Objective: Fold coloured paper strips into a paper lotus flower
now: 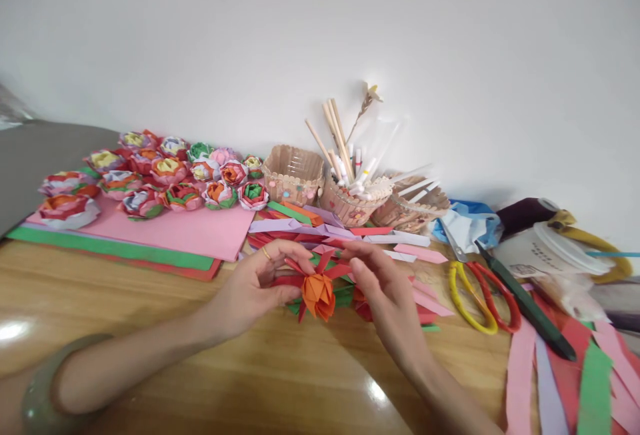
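Between my hands is a folded paper flower (319, 296) with an orange bud at its centre and red petals spreading out around it. My left hand (267, 271) is closed on the flower from the left, thumb and fingers pinching its red petals beside the bud. On the right, my right hand (387, 288) curves around the flower with thumb and fingers apart, its fingertips close to the red petals; whether they touch I cannot tell. Green and red folded paper pieces (345, 295) lie beneath and behind the flower, partly hidden by my hands.
Several finished paper flowers (170, 171) sit on stacked pink sheets (210, 228) at the left. Craft baskets (293, 168) hold sticks and markers (340, 131). Folded strips (320, 221) lie behind my hands. Scissors (470, 295), a dark green-handled tool (530, 308), a tub (545, 251) and paper strips (523, 368) are right.
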Available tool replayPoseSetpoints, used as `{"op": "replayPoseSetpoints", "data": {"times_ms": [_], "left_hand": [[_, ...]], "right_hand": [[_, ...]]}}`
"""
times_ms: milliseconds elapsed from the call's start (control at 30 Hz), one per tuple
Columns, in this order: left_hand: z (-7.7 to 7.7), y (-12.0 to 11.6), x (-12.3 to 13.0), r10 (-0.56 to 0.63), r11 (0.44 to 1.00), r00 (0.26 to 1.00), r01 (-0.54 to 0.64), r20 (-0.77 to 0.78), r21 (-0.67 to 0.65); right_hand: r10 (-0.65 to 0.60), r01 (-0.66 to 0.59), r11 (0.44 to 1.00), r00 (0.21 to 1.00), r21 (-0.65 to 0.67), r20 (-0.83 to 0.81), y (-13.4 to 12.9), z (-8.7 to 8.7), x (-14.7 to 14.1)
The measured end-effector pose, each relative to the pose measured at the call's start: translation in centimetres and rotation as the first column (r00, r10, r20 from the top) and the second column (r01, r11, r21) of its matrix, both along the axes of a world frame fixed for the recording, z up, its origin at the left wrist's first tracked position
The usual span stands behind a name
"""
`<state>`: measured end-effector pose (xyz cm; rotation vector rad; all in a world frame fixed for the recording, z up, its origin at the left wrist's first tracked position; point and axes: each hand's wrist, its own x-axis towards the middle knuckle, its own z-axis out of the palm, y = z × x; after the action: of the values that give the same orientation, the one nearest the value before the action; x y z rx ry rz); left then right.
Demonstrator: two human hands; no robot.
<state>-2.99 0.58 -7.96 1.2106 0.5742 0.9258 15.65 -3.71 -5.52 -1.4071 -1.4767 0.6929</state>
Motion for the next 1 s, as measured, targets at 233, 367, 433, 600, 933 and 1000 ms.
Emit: {"op": "replayPoseSetpoints", "data": {"times_ms": [233, 367, 433, 600, 933, 1000], "left_hand": [[0.1, -0.2, -0.4, -0.127, 0.99, 0.991, 0.129, -0.037, 0.062], [0.5, -0.5, -0.3, 0.046, 0.997, 0.98, -0.032, -0.193, 0.074], [0.6, -0.7, -0.1, 0.133, 0.983, 0.95, -0.091, -0.283, 0.157], [0.4, -1.1, 0.1, 0.247, 0.926, 0.931, -0.146, -0.268, 0.348], [0.4, -1.1, -0.2, 0.271, 0.82, 0.93, -0.089, -0.247, 0.565], [0.4, -1.2, -0.2, 0.249, 0.791, 0.938, -0.054, -0.24, 0.609]], "right_hand": [[0.159, -0.158, 0.985, 0.987, -0.071, 0.007, 0.0, -0.2, -0.7], [0.15, -0.17, 0.979, 0.974, 0.115, 0.17, -0.5, -0.3, -1.0], [0.12, -0.182, 0.957, 0.957, 0.226, 0.265, -0.7, -0.2, -1.2], [0.06, -0.215, 0.903, 0.921, 0.372, 0.386, -1.0, 0.1, -1.4], [0.007, -0.271, 0.848, 0.866, 0.456, 0.5, -1.1, 0.1, -1.3], [-0.003, -0.27, 0.843, 0.862, 0.464, 0.507, -1.1, 0.0, -1.3]]}}
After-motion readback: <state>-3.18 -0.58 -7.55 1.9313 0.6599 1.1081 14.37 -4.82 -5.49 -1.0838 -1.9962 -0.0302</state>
